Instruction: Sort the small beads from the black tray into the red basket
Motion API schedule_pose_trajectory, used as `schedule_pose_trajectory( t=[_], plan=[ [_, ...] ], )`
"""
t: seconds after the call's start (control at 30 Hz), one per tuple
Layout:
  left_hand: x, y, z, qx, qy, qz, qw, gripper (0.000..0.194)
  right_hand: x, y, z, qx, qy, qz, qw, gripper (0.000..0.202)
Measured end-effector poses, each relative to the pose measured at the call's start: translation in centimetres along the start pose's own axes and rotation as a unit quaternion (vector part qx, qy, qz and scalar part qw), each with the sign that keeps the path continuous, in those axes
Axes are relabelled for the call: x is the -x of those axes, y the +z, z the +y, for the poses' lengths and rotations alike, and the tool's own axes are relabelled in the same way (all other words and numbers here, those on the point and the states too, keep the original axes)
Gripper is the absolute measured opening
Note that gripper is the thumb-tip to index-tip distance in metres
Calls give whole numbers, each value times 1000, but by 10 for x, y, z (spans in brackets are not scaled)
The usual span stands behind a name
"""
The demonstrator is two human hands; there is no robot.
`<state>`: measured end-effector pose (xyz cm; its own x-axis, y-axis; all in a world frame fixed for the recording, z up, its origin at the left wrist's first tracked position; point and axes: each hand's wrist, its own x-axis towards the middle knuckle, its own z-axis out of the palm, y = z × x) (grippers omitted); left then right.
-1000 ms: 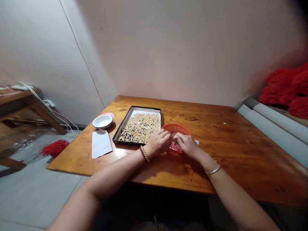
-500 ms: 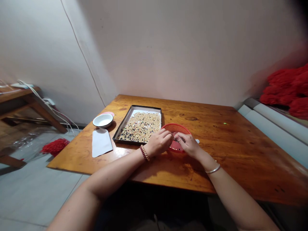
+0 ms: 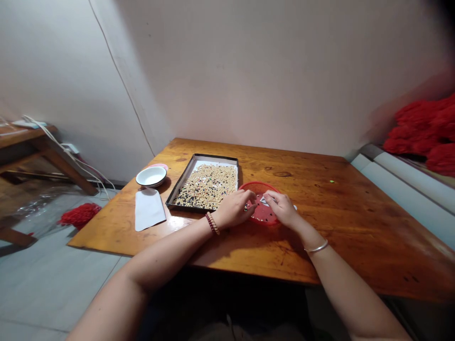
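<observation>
My left hand (image 3: 237, 207) is at the left side of a red plastic basket (image 3: 255, 184), fingers curled; a few small dark and pale bean-like pieces (image 3: 245, 208) show in the cupped hand. Over the basket's right side, my right hand (image 3: 282, 208) is closed on a small white, flat object (image 3: 264, 201), its exact kind unclear. A pale tip (image 3: 295, 207) shows beyond the right hand. Scattered light and dark pieces lie in the basket. Left of it stands a black-rimmed tray (image 3: 192, 209) holding many yellowish beans mixed with black and coloured pieces.
A white dark-rimmed bowl (image 3: 151, 176) and a pale flat sheet (image 3: 150, 210) lie on the left of the wooden table (image 3: 305, 173). A tiny green scrap (image 3: 332, 181) is at right. Red bundles (image 3: 423, 130) and long pale rolls (image 3: 398, 175) are beyond the right edge.
The hands, together over the basket before, have drawn apart. The white object in the right hand and the pieces in the left hand now show. The tray and bowl have stayed in place.
</observation>
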<state>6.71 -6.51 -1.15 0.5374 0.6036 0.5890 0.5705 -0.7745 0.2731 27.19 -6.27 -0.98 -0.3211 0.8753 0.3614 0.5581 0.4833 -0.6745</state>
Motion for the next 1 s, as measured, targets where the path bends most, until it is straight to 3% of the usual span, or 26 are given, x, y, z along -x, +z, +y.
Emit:
schedule_pose_trajectory(
  t=[0.27,0.47,0.63,1.0],
  plan=[
    [-1,0,-2,-55,25,9,998,14,-2,-1,2,18,-5,12,1000,39],
    [-2,-3,3,16,-15,0,1000,23,0,2,-2,-14,-27,-23,999,28],
    [-2,0,1,38,-31,10,999,20,2,3,-7,-23,-40,-52,998,28],
    [-1,6,-7,-9,7,25,1000,14,3,1,-6,-14,-34,-55,998,29]
  ],
)
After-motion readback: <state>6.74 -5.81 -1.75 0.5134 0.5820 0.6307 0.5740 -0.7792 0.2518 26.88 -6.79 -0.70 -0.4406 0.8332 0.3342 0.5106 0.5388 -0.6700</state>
